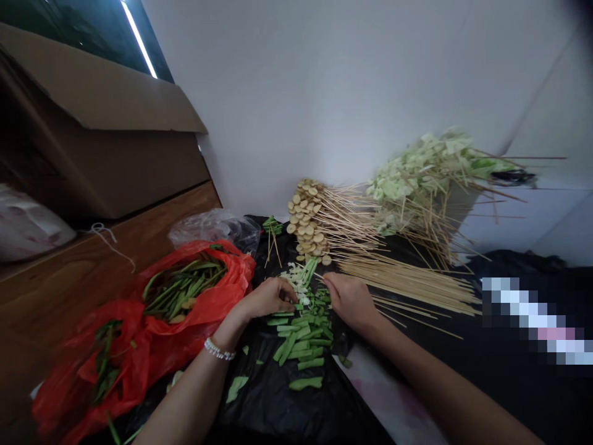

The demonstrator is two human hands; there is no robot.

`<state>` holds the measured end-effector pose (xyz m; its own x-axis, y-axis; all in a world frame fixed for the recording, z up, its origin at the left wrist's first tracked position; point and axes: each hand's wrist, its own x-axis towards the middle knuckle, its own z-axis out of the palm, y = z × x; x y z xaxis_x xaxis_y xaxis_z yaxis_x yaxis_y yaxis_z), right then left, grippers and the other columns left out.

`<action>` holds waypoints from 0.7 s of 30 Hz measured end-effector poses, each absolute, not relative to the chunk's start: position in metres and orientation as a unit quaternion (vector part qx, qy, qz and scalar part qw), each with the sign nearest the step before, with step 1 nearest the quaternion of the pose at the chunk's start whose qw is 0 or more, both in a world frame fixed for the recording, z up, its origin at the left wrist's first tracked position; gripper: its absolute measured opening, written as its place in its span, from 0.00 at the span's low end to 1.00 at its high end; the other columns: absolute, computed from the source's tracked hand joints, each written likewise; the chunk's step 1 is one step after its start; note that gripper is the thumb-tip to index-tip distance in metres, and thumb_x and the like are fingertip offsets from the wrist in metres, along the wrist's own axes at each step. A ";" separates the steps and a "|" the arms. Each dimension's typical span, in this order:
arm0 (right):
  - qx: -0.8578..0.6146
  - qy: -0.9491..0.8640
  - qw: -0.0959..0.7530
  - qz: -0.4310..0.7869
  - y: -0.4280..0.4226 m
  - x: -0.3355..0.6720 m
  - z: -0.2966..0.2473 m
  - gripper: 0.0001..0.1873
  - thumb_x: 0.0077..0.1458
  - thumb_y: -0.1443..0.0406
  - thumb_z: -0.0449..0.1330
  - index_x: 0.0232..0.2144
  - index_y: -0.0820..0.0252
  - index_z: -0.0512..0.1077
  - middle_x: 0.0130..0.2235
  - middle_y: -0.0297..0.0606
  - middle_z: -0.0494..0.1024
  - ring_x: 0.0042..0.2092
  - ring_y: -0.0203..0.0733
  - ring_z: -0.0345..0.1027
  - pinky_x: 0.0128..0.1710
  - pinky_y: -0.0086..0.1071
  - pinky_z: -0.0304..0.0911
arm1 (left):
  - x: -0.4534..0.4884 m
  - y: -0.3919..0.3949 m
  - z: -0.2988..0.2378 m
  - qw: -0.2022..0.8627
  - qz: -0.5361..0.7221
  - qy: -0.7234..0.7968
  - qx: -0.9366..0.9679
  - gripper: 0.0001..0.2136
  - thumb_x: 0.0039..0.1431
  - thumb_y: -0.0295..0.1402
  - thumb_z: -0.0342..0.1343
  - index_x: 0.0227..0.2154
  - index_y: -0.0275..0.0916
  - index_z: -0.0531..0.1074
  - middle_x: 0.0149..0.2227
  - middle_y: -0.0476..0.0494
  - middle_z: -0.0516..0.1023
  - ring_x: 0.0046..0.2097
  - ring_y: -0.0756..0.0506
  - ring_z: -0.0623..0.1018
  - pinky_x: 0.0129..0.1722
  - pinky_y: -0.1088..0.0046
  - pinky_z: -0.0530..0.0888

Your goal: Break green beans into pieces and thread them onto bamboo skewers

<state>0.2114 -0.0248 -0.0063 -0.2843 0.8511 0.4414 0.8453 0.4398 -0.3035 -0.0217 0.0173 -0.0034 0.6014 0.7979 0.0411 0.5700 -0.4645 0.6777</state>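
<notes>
Wall (pixel 259 93) behind; black sheet (pixel 278 408) stretches nearside of green pieces (pixel 302 346).

One left hand (pixel 273 296), one right hand (pixel 351 300), dozens of skewers (pixel 412 281), many green pieces (pixel 311 363), one cardboard box (pixel 106 148)

Cut vegetable pieces (pixel 302 346) lie right of the bag (pixel 241 270), before the skewered slices (pixel 307 224), loose skewers (pixel 412 284) further right.
</notes>
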 end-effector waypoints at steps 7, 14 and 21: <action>-0.525 -0.801 0.288 0.008 -0.024 0.212 -0.007 0.14 0.64 0.65 0.46 0.37 0.57 0.71 0.34 0.37 0.77 0.36 0.38 0.70 0.36 0.28 0.55 | -0.015 0.014 0.002 0.411 0.245 0.397 0.783 0.06 0.46 0.32 0.63 0.28 0.37 0.76 0.26 0.49 0.74 0.29 0.51 0.71 0.29 0.78 0.65; -0.518 -0.800 0.302 0.008 -0.024 0.212 -0.007 0.14 0.64 0.65 0.46 0.38 0.58 0.71 0.35 0.37 0.78 0.37 0.38 0.70 0.37 0.28 0.56 | -0.008 0.021 -0.003 0.534 0.427 0.425 0.593 0.13 0.46 0.36 0.65 0.31 0.36 0.69 0.27 0.45 0.77 0.29 0.49 0.77 0.26 0.78 0.70; -0.531 -0.806 0.262 0.013 -0.025 0.210 -0.007 0.14 0.64 0.65 0.45 0.37 0.57 0.71 0.34 0.36 0.78 0.36 0.37 0.70 0.35 0.27 0.54 | -0.005 0.022 -0.003 0.609 0.521 0.422 0.424 0.17 0.48 0.27 0.65 0.43 0.32 0.71 0.37 0.37 0.80 0.39 0.46 0.80 0.40 0.73 0.76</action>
